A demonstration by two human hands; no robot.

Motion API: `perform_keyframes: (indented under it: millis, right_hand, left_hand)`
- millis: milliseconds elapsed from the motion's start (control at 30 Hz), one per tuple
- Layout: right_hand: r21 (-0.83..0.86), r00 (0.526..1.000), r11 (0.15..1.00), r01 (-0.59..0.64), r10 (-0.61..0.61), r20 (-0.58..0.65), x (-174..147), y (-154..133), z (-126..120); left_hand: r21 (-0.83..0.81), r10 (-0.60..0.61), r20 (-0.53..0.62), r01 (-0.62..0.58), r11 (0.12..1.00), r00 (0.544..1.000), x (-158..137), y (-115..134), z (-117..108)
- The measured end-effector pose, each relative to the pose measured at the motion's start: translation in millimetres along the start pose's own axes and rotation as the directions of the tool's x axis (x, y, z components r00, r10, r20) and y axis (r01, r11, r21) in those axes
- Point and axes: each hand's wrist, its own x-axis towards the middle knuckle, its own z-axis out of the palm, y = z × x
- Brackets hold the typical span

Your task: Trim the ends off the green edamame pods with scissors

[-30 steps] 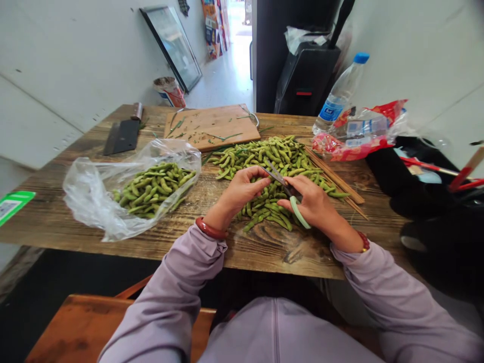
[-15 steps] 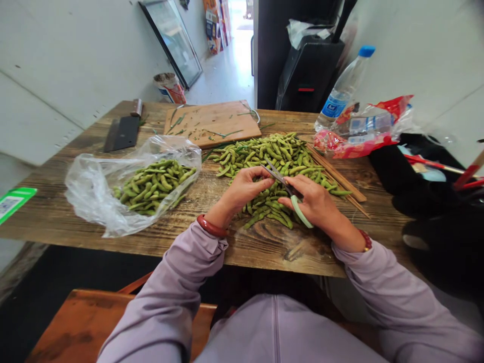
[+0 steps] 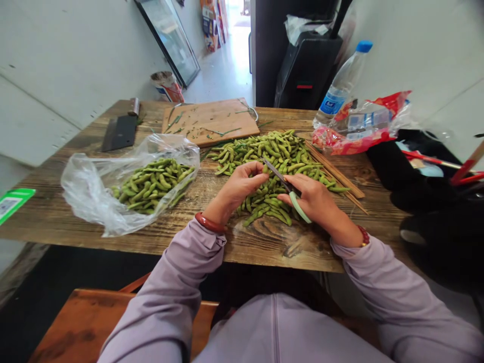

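Observation:
My right hand is closed around scissors with pale green handles. Their dark blades point up and left, the tips by the fingers of my left hand. That left hand is pinched shut at thumb and fingertips on an edamame pod, mostly hidden by the fingers. Beneath and behind both hands spreads a loose pile of green edamame pods on the wooden table. Left of my hands lies a clear plastic bag, its mouth spread, with more pods in it.
Behind the pile lies a cutting board with green scraps. A cleaver rests at the back left. Wooden chopsticks lie along the pile's right side, near a water bottle and red plastic packaging. Black items crowd the right edge.
The left fingertips have shifted slightly away from the scissor blades, which show more clearly now. My right hand keeps its hold on the scissors. The whole view has moved slightly.

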Motion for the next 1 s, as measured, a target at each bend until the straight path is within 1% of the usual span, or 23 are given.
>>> perform_keyframes:
  millis: [100, 200, 267, 367, 533, 633, 700, 767, 867, 933, 1000]
  right_hand:
    - [0.013, 0.999, 1.000, -0.017, 0.017, -0.049, 1.1, 1.7, 0.2]
    - [0.034, 0.997, 0.999, -0.005, 0.008, -0.076, 2.2, 1.1, 0.0]
    - [0.041, 0.996, 0.999, 0.008, -0.005, -0.083, 2.4, -0.7, -0.2]
    - [0.042, 0.997, 0.999, 0.016, -0.013, -0.078, 1.9, -4.6, -0.7]
    - [0.023, 0.999, 1.000, 0.004, -0.004, -0.034, 1.4, -7.5, -0.7]
    - [0.041, 0.997, 0.999, 0.010, -0.007, -0.076, 1.8, -4.5, 1.0]
    - [0.040, 0.993, 0.999, 0.006, -0.002, -0.115, 2.3, -1.4, 2.3]
    - [0.031, 0.990, 0.999, 0.006, -0.002, -0.143, 2.7, 1.3, 3.3]
    - [0.028, 0.985, 0.999, 0.029, -0.024, -0.168, 3.3, 2.8, 3.3]
    - [0.023, 0.986, 0.999, 0.030, -0.026, -0.167, 3.6, 2.3, 2.2]
    - [0.016, 0.987, 1.000, 0.014, -0.011, -0.161, 4.1, 1.2, 0.3]
  left_hand:
    - [-0.114, -0.047, -0.015, 0.045, 0.992, 0.999, -1.1, 3.2, -0.7]
    - [-0.184, -0.080, -0.053, 0.069, 0.980, 0.995, -1.9, 6.4, -1.5]
    - [-0.209, -0.086, -0.060, 0.072, 0.975, 0.994, -1.9, 7.0, -1.5]
    - [-0.205, -0.071, -0.055, 0.059, 0.977, 0.996, -1.5, 6.0, -0.9]
    - [-0.157, -0.063, -0.045, 0.055, 0.986, 0.997, -2.5, 4.9, 1.1]
    - [-0.121, -0.063, -0.035, 0.058, 0.991, 0.997, -2.9, 6.3, 0.8]
    - [-0.141, -0.049, -0.066, 0.040, 0.989, 0.997, -1.6, 7.0, -1.4]
    - [-0.199, -0.035, -0.116, 0.011, 0.980, 0.993, 1.3, 7.4, -5.3]
    - [-0.270, -0.052, -0.163, 0.006, 0.963, 0.985, 6.3, 10.0, -12.9]
    - [-0.245, -0.057, -0.189, 0.009, 0.970, 0.980, 7.4, 17.1, -18.5]
    - [-0.144, -0.016, -0.247, -0.020, 0.989, 0.969, 4.8, 30.8, -25.5]
